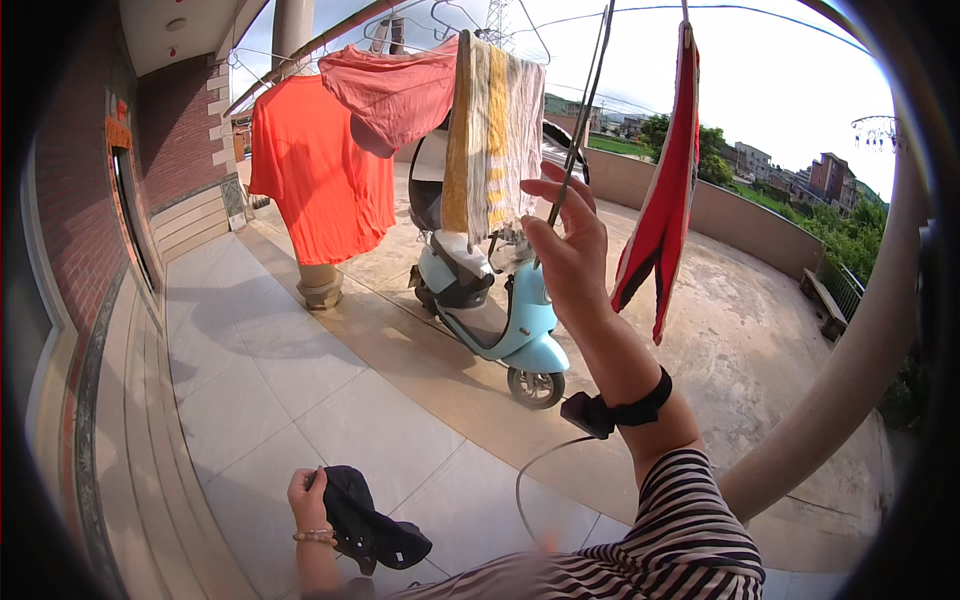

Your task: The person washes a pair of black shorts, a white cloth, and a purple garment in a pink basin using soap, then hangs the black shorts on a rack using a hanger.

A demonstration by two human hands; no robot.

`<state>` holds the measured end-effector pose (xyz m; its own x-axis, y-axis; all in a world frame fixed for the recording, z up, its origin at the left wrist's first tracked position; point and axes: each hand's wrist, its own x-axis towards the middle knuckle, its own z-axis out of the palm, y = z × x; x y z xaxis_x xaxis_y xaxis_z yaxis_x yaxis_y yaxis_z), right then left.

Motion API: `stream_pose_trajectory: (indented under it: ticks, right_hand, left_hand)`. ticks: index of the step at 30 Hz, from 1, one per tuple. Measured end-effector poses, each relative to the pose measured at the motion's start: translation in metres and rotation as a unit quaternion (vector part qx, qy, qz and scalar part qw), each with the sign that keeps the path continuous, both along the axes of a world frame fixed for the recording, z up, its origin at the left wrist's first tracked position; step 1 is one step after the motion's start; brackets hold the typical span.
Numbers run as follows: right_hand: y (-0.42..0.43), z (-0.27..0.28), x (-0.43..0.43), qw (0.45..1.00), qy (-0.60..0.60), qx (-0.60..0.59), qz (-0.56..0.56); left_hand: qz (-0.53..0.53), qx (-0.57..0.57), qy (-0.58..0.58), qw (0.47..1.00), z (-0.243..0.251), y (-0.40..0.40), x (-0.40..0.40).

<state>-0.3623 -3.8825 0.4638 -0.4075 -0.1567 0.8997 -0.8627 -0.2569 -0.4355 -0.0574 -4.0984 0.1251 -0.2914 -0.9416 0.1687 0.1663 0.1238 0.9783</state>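
My left hand (309, 491), low in the picture, grips a limp black cloth item (367, 517) by its upper edge. The cloth droops over the tiles and shows a small white tag; its folds hide its exact kind. Raised ahead of me, my right hand (574, 232) pinches a thin dark rod-like piece (574, 150) between thumb and fingers. Its top runs out of the picture. Just behind those fingers hangs a striped yellow, grey and white cloth (495, 135). To the right of the hand dangles a narrow red cloth with white edging (667, 195).
A bamboo pole (330, 37) carries an orange T-shirt (322, 165) and a pink garment (405, 90) on hangers. Behind stands a light-blue scooter (517, 315). Pillars rise at left (321, 289) and right (817, 397); a brick wall (82, 187) borders the tiled floor (300, 375).
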Motion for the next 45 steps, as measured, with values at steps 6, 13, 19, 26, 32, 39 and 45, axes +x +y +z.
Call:
stream_pose_trajectory:
  ticks: [6,13,19,26,32,39,45]
  right_hand:
    - [0.095,-0.121,0.014,0.986,-0.156,0.049,0.023]
    - [0.226,-0.171,0.049,0.929,-0.085,0.324,0.155]
    - [0.336,-0.245,0.085,0.908,-0.123,0.365,0.165]
    - [0.500,-0.320,0.106,0.884,-0.330,0.317,0.099]
    - [0.598,-0.337,0.177,0.863,-0.396,0.313,0.037]
    - [0.625,-0.314,0.206,0.832,-0.516,0.161,0.124]
    - [0.626,-0.252,0.197,0.822,-0.569,-0.016,-0.004]
  left_hand:
    - [-0.109,0.025,-0.023,0.993,0.008,0.025,-0.057]
    - [-0.277,0.032,-0.038,0.960,0.028,0.124,-0.135]
    - [-0.418,0.108,0.047,0.901,0.033,0.219,-0.200]
    - [-0.598,0.224,0.087,0.765,0.056,0.354,-0.219]
    - [-0.614,0.253,0.007,0.748,0.062,0.445,-0.238]
    - [-0.791,0.114,-0.099,0.593,0.101,0.569,-0.250]
    - [-0.829,0.104,-0.096,0.541,0.089,0.625,-0.269]
